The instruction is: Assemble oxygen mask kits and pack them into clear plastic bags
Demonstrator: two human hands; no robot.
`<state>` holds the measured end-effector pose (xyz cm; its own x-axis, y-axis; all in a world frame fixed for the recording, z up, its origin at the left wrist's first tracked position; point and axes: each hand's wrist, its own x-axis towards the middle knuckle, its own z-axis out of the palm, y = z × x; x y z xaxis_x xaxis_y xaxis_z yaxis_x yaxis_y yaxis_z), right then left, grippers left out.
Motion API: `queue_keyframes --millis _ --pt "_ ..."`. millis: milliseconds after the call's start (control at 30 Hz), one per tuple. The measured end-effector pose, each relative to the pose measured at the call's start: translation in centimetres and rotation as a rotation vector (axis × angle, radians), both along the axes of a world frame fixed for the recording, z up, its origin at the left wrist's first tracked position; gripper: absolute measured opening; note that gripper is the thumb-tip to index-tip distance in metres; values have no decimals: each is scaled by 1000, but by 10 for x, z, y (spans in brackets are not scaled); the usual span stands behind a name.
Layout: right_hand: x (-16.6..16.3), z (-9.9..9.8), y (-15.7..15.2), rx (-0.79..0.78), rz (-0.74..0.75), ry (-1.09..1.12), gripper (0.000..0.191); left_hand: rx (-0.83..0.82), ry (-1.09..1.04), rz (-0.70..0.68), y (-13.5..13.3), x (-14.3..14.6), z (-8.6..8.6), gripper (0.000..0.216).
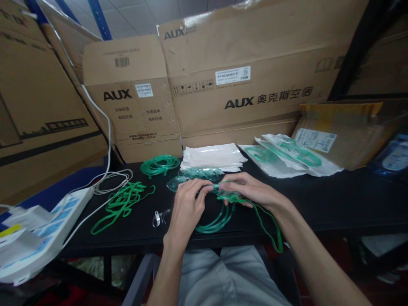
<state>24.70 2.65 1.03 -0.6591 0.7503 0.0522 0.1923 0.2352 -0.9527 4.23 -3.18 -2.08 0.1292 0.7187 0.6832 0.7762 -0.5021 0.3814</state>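
My right hand [255, 189] is closed around a clear green-tinted oxygen mask [228, 195]. From that mask a green elastic strap [276, 233] hangs over the table's front edge. My left hand [188, 202] pinches the tube connector [216, 186] at the mask's left side; its fingertips nearly meet the right thumb. Below the hands, a loop of green tubing [212, 228] lies on the black table. More clear green mask parts [174, 183] lie just behind the left hand. To its left sits a small clear plastic piece with a metal strip [157, 219].
A heap of green elastic straps [124, 203] and coiled green tubing [159, 165] lie left. White pouches [212, 157] are stacked behind the hands, bagged masks [290, 155] at right. A power strip [60, 229] with cables occupies the left edge. Cardboard boxes [204, 106] wall the back.
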Motion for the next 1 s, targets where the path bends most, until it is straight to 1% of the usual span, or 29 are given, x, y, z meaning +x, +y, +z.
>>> queue_keyframes --millis 133,333,500,700,800,1000 --pt "-2 -1 0 29 8 -4 41 -4 36 36 0 -1 0 17" --pt "2 -4 5 80 33 -22 42 -34 107 51 0 -2 1 19" --pt "3 -2 7 148 44 -16 41 -75 126 41 0 0 1 25" --pt "1 2 4 171 38 -2 40 -106 78 38 2 4 0 22" --pt "0 1 4 158 39 -4 39 -112 72 25 1 3 0 21" --pt "1 -1 6 136 58 -19 39 -111 91 -14 1 1 -4 13"
